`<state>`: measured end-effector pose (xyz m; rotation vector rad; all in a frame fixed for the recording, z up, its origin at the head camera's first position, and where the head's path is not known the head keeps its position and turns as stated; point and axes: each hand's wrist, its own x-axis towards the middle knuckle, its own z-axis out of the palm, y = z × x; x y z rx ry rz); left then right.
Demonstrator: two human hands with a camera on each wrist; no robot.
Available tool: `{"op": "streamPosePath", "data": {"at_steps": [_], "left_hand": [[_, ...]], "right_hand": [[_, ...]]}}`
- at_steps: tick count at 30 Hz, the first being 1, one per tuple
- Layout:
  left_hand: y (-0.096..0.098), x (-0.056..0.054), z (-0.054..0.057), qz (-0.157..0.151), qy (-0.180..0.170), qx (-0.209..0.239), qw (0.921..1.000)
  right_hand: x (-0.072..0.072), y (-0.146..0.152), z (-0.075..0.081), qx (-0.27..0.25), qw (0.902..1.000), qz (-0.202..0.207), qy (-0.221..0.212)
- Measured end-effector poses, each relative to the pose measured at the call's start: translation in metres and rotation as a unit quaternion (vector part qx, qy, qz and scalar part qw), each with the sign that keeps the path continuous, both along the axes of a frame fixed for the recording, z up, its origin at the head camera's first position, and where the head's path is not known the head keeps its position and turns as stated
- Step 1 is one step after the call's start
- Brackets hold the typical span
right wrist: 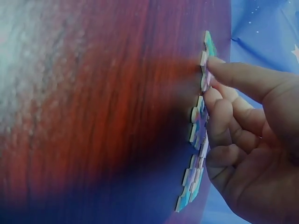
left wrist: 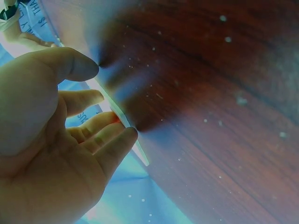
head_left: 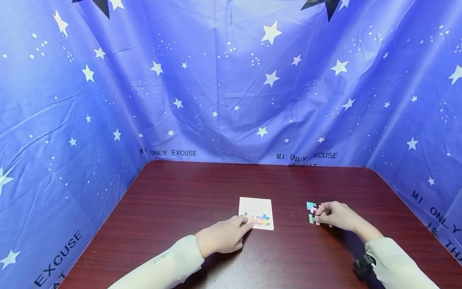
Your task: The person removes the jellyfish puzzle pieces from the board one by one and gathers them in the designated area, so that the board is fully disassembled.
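A white square puzzle board (head_left: 255, 205) lies mid-table, with several joined colourful puzzle pieces (head_left: 262, 220) along its near side. My left hand (head_left: 224, 236) rests its extended fingertips on the board's near left part; the left wrist view shows the board's thin edge (left wrist: 142, 154) by the fingers. To the right, my right hand (head_left: 339, 216) reaches over a group of loose pieces, among them a blue one (head_left: 310, 205) and a green one (head_left: 311, 218). Its thumb and index finger pinch a pinkish puzzle piece (right wrist: 204, 70). More pieces (right wrist: 199, 122) lie beside the curled fingers.
The dark red wooden table (head_left: 195, 188) carries the board and the pieces. A blue curtain (head_left: 223, 92) with white stars encloses its back and both sides. A black strap device (head_left: 365, 263) sits at the right wrist.
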<state>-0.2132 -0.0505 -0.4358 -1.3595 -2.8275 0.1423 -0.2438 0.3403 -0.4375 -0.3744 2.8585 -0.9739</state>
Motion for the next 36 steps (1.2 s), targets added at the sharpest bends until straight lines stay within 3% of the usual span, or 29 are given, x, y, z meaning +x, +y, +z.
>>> {"op": "streamPosePath", "data": {"at_steps": [11,23,29,36], "left_hand": [[0.000,0.001,0.001,0.002,-0.002,0.003,1.0000],[0.001,-0.004,0.001,0.006,-0.019,0.026,0.9994],[0.002,-0.006,0.002,-0.005,-0.015,0.039,0.9991],[0.004,-0.008,0.004,-0.011,-0.008,0.016,0.9998]], "right_hand": [[-0.004,-0.003,-0.001,0.012,0.9997,-0.019,-0.005],[-0.004,-0.003,0.005,-0.003,1.0000,-0.008,-0.004],[-0.003,-0.005,0.011,0.000,0.9998,0.001,0.018],[-0.006,-0.011,0.012,-0.005,0.9999,0.001,0.010]]}}
